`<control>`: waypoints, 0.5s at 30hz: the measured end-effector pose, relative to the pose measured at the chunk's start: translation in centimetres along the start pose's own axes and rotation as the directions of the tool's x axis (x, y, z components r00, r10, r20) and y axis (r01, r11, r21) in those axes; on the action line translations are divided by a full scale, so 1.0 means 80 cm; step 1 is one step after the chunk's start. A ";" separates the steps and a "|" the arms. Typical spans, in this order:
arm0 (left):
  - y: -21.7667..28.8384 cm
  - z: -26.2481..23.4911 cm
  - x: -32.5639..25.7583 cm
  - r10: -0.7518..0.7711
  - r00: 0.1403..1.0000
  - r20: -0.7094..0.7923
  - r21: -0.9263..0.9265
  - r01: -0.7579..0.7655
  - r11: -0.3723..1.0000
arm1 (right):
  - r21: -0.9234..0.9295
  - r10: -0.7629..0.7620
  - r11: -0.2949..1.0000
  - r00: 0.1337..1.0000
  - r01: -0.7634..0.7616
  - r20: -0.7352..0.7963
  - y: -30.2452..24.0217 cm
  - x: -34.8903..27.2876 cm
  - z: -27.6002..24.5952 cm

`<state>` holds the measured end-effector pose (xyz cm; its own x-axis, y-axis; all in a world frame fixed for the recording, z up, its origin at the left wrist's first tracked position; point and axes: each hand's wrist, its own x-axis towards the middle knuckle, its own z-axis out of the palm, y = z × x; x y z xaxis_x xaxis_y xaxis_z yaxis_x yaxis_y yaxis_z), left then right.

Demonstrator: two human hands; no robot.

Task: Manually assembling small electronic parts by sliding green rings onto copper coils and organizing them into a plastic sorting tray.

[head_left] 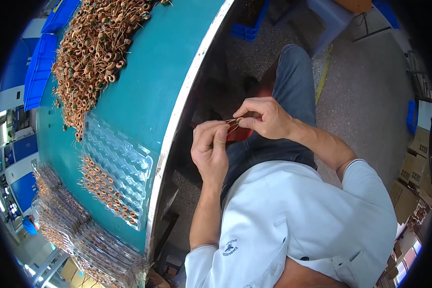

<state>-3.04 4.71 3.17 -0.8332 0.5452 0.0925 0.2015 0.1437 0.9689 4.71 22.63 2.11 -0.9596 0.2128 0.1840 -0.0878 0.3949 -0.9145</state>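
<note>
copper wire, wound into a small ring coil (234, 123), sits pinched between both hands above the person's lap, off the edge of the table. the left hand (210, 152) comes up from below with thumb and fingers closed on the coil's lower side; the right hand (266, 117) comes across from the right, its thumb and forefinger closed on the upper side, where thin wire leads stick out. both sets of fingers are together on the coil, not spread. what exactly the fingertips do to the leads is too small to tell.

just beyond the hands runs the metal rim of the teal table (173, 72). on it, nearest the person, lies a clear plastic tray (122, 163) with rows of pockets. only the rows along its left and lower side hold coils; most pockets look bare, so i judge this tray is well under half filled. beside and below it a stack of filled trays (62, 216) stands at the table's left edge, which suggests a good share of the work is already done.

farther up the table a big loose heap of coils (93, 48) spreads almost to the far end, so plenty appears to remain. blue bins (38, 67) stand behind the heap, and cardboard boxes (413, 168) on the floor far right.
</note>
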 end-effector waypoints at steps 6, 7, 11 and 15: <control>-0.015 0.001 0.009 -0.065 0.991 0.118 -0.060 0.073 0.996 | 0.768 0.479 0.415 0.834 -0.489 0.272 0.019 -0.011 -0.005; -0.013 0.005 0.010 -0.031 0.985 0.170 -0.014 0.034 0.999 | 0.814 0.471 0.305 0.821 -0.495 0.323 0.028 -0.017 0.000; -0.016 0.019 0.007 -0.062 0.985 0.162 0.041 0.056 0.998 | 0.780 0.464 0.231 0.771 -0.581 0.436 0.043 -0.030 0.009; -0.026 0.017 -0.003 -0.313 0.932 0.180 -0.079 0.331 0.940 | 0.631 0.492 0.494 0.790 -0.599 0.365 0.032 -0.027 0.008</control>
<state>-2.56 5.38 0.80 -0.7471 0.6123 -0.2585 -0.1267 0.2506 0.9598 6.36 22.65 -0.86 -0.8990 0.0366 -0.4363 0.3626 -0.4963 -0.7888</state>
